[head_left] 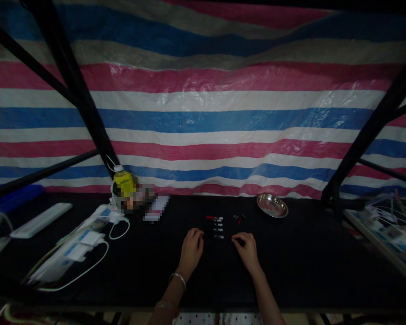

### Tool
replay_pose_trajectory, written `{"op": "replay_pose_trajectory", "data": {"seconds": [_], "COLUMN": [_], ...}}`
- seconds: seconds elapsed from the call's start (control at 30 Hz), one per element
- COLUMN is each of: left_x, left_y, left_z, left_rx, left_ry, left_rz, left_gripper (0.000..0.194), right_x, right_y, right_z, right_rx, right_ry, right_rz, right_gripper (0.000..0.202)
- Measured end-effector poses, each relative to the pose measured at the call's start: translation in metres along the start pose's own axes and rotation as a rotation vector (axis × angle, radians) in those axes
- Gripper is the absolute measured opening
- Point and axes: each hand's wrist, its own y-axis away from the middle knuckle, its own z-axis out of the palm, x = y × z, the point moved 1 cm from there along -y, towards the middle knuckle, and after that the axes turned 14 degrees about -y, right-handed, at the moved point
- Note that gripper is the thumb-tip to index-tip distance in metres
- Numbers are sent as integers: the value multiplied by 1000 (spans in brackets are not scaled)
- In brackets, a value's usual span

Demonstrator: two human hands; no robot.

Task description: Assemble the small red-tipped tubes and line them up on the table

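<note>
Several small slim sticks with silvery ends lie in a column between my hands. The top one is a red stick (pixel 210 217); those below are dark, such as the lowest dark stick (pixel 219 237). My left hand (pixel 191 249) rests by the left ends of the lower sticks, fingers curled together. On the other side, my right hand (pixel 247 251) has thumb and forefinger brought together in a pinch, apart from the silvery ends. Whatever either hand holds is too small and dark to make out. Small dark and red pieces (pixel 239 219) lie beyond my right hand.
A round metal dish (pixel 272 206) stands at the back right. At left are a yellow bottle (pixel 123 180), a power strip (pixel 67 253) and white cables. More cabled gear (pixel 389 234) sits at far right. Black frame posts slant up both sides before a striped sheet (pixel 216 117).
</note>
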Motion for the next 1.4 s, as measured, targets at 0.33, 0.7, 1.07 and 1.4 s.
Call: {"op": "replay_pose_trajectory", "data": {"seconds": [0.33, 0.7, 1.07, 1.4], "left_x": [3, 4, 10, 28], "left_y": [-1, -1, 0, 13], "left_z": [-5, -6, -7, -17], "left_rx": [-46, -22, -9, -150], "left_ry": [11, -3, -37, 30], "left_rz": [-30, -17, 66, 254], "left_gripper": [22, 22, 20, 23], "right_x": [1, -13, -35, -50], "right_y": [1, 4, 31, 48], "right_z": [1, 1, 19, 37], "right_rx": [19, -95, -196, -240], "right_ry": [-39, 44, -105, -252], "right_rz": [-2, -54, -101, -82], "right_gripper": [12, 12, 14, 23]}}
